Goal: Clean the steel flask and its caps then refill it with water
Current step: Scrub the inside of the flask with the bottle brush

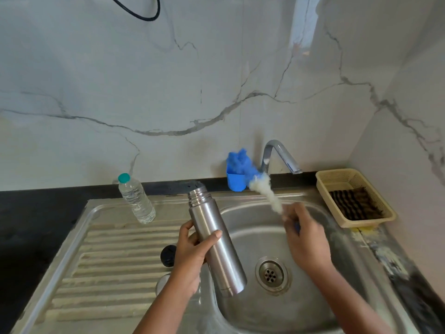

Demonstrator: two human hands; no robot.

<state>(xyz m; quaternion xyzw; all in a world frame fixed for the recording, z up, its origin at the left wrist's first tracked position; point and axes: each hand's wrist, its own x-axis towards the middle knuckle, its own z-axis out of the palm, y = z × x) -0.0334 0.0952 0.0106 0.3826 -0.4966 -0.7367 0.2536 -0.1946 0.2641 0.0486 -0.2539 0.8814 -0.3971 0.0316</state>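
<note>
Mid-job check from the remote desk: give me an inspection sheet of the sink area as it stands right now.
Surface: steel sink with ribbed drainboard; tap shows no stream.
Job's things: steel flask, uncapped, tilted over the basin edge; black cap on the drainboard; a steel cap partly hidden behind the left wrist; bottle brush, blurred.
Clutter: plastic water bottle with teal lid; blue holder with blue scrubber; beige basket holding a dark cloth.
Grippers: left hand grips the flask; right hand holds the brush handle.
Cables: black cable looped on the wall.
Surroundings: marble-pattern wall; dark countertop.
</note>
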